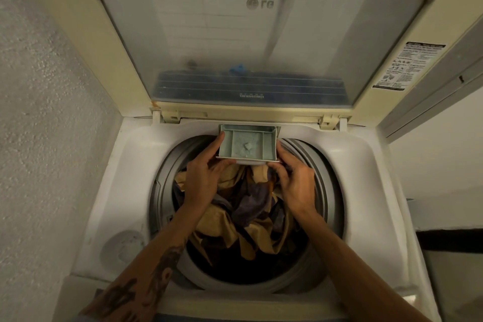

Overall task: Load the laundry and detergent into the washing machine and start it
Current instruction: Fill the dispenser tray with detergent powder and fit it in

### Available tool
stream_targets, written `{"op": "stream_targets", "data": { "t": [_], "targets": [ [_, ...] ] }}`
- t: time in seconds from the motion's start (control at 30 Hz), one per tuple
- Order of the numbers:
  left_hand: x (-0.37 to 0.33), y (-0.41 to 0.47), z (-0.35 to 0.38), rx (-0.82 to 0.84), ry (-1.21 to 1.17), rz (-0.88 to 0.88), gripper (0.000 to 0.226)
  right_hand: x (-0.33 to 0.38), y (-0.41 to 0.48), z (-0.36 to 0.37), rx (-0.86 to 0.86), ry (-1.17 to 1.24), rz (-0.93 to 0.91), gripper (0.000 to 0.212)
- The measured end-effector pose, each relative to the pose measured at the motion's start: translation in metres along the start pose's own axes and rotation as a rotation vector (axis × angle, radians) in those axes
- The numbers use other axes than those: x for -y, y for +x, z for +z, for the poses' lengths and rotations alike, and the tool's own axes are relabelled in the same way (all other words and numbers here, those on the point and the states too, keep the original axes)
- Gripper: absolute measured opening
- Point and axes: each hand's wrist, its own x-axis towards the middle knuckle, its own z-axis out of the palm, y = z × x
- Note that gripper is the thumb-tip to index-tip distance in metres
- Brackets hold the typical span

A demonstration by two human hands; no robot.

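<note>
I had the detergent drawer (pixel 248 145) between both hands at the back of the washing machine (pixel 352 165), right over the laundry (pixel 245 212) heaped in the drum (pixel 322 172). My left hand (pixel 203 178) gripped its left side, with one digit along the edge. The fingers (pixel 283 155) of my right hand (pixel 295 183) pinched the right front corner. Pale powder (pixel 247 148) lay in the middle compartment, partly clumped. My worry was that a tilted drawer could tip the powder onto the clothes in one lump. Pushed in crooked, it might also have jammed in its slot. I couldn't tell whether its rear end sat in the slot or hung free, because the raised lid (pixel 261 34) and the drawer's back wall hid that join. The fingertips under the drawer were hidden too, and the controls were nowhere in view.
</note>
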Motion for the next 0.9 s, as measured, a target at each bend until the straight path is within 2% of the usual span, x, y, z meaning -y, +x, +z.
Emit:
{"op": "stream_targets", "data": {
  "t": [0.3,0.43,0.6,0.7,0.8,0.9],
  "targets": [
    [0.004,-0.003,0.003,-0.005,0.004,0.015,0.063,-0.004,-0.001,0.001,0.0,-0.016,0.011,0.051],
    [0.004,-0.005,0.002,-0.005,0.001,0.016,0.063,-0.005,0.001,-0.004,0.046,-0.066,-0.043,0.048],
    [0.001,-0.004,0.0,-0.028,-0.039,-0.029,0.075,-0.004,0.002,-0.004,0.048,-0.065,-0.062,0.049],
    [0.003,-0.003,0.0,-0.025,0.01,-0.017,0.069,-0.005,0.0,-0.002,0.037,-0.034,-0.009,0.054],
    [0.003,0.002,-0.002,0.005,0.085,0.088,0.061,-0.001,0.0,-0.004,0.045,-0.056,-0.027,0.064],
    [0.006,0.008,-0.006,0.019,0.253,0.148,0.046,0.0,0.004,-0.006,0.103,-0.222,-0.145,0.048]
  ]
}}
